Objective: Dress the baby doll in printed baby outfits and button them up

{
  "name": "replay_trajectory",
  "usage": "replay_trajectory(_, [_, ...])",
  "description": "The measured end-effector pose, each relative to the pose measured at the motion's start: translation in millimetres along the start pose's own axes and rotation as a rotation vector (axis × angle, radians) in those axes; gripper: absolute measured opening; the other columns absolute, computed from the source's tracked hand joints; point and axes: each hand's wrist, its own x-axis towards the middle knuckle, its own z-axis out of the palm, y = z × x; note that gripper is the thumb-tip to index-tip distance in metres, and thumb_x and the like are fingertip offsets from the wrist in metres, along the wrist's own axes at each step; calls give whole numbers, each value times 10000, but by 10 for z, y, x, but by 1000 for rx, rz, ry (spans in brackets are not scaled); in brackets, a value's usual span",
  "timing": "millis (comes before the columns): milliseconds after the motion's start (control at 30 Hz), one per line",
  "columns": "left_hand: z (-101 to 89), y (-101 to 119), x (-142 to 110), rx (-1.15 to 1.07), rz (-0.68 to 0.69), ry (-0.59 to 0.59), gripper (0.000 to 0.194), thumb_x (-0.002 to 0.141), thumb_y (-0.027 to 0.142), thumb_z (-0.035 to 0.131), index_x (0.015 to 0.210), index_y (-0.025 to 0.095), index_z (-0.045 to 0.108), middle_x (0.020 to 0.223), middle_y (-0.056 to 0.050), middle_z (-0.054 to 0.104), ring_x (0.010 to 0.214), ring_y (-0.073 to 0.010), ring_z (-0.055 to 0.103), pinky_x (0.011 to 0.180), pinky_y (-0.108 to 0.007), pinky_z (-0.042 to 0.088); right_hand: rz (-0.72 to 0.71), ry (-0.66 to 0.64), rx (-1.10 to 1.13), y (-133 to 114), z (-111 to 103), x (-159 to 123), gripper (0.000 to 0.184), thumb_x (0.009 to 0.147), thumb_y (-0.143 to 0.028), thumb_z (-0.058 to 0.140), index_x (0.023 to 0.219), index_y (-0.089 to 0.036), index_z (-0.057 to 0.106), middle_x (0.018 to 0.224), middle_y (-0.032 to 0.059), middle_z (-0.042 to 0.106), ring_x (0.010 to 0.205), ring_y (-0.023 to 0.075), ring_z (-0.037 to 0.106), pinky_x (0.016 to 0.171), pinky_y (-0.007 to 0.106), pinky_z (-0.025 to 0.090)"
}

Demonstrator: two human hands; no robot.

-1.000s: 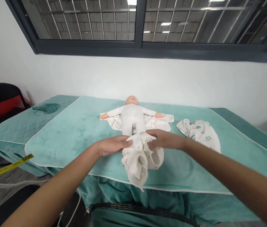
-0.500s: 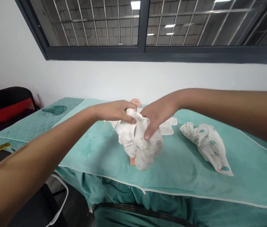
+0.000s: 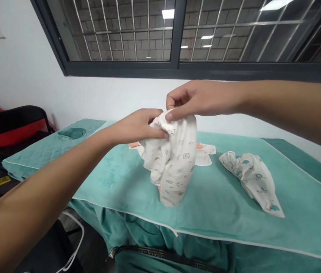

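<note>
I hold up a small white baby garment (image 3: 174,163) with a tiny printed pattern above the teal-covered table (image 3: 115,178). My left hand (image 3: 139,125) is closed on its upper left edge. My right hand (image 3: 194,99) pinches its top edge between thumb and forefinger. The cloth hangs down bunched, its lower end near the table. Behind it lies a baby doll, almost wholly hidden; only bits of its arm (image 3: 134,145) and a leg show, along with the white cloth (image 3: 204,153) spread under it.
A second crumpled white garment (image 3: 251,178) with teal prints lies on the table to the right. A teal cushion (image 3: 73,132) sits at the far left. A black and red bag (image 3: 9,127) stands left of the table. A wall and a barred window rise behind.
Both hands have lifted the garment from the doll's legs up off the table, and it now hangs unfurled. The view has shifted left and closer.
</note>
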Motion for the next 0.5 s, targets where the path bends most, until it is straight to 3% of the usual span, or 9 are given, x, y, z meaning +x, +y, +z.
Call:
replay_trajectory(67, [-36, -25, -34, -217, -8, -41, 342, 750, 457, 640, 925, 166, 595, 840, -38, 652, 745, -177, 626, 628, -280, 475, -17, 31, -64, -53, 8, -24, 254, 816, -385, 723, 804, -147, 633, 689, -42, 578, 601, 52, 540, 544, 177, 409])
replay_trajectory(133, [-75, -75, -70, -348, -13, 13, 345, 762, 493, 616, 876, 170, 576, 756, -35, 618, 673, -162, 606, 592, -286, 472, -46, 50, -84, -104, 18, -63, 267, 819, -395, 718, 834, -139, 646, 695, -41, 587, 598, 45, 538, 538, 171, 399])
replay_trajectory(233, [-141, -118, -111, -375, -24, 88, 364, 763, 538, 606, 777, 177, 552, 638, -16, 554, 564, -133, 537, 527, -273, 433, -62, 41, -149, -196, 15, -125, 316, 790, -437, 734, 862, -134, 678, 720, -37, 597, 657, 58, 569, 581, 183, 422])
replay_trajectory(367, [-254, -66, -140, -114, -42, 49, 416, 734, 568, 661, 679, 168, 563, 604, -13, 558, 574, -129, 537, 540, -257, 406, 27, 20, -350, -226, -46, -148, 374, 805, -504, 670, 842, -135, 708, 832, -29, 638, 843, 123, 630, 691, 238, 452])
replay_trajectory(500, [-352, -87, -153, 279, 41, 169, 436, 776, 582, 622, 645, 167, 593, 598, -5, 566, 623, -133, 534, 622, -268, 389, 35, 65, -552, 95, -132, -65, 516, 856, -584, 524, 718, -115, 688, 924, -44, 659, 935, 154, 651, 747, 274, 454])
